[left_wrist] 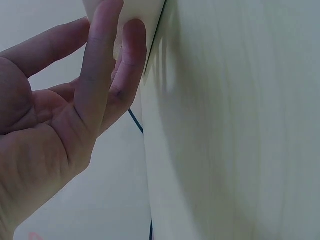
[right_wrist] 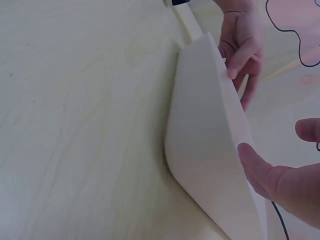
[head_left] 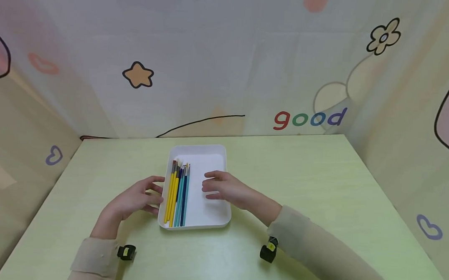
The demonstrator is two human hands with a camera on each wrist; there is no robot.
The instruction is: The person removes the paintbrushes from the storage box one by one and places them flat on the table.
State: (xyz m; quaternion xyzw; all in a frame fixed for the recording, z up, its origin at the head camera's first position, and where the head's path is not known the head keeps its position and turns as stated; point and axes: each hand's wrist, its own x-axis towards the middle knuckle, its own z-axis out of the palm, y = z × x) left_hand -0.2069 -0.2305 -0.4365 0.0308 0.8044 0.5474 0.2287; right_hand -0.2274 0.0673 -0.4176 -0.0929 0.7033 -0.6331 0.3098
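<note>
A white rectangular tray (head_left: 206, 216) lies on the table, with several slim paintbrushes (head_left: 178, 196) side by side along its left half. Their handles are yellow, teal and dark blue, and the bristle ends point toward the back. My left hand (head_left: 140, 198) is at the tray's left side, its spread fingers right at the outer wall; the left wrist view shows the fingertips (left_wrist: 134, 31) against the white wall. Above the tray's bare right half hovers my right hand (head_left: 226, 187), fingers apart and loosely bent, with nothing between them.
The pale green table (head_left: 302, 172) extends around the tray. Behind it hangs a printed curtain (head_left: 220, 73) with a star, a flower and the word "good". Black devices, one at the left cuff (head_left: 126, 252) and one at the right cuff (head_left: 269, 250), are worn at the wrists.
</note>
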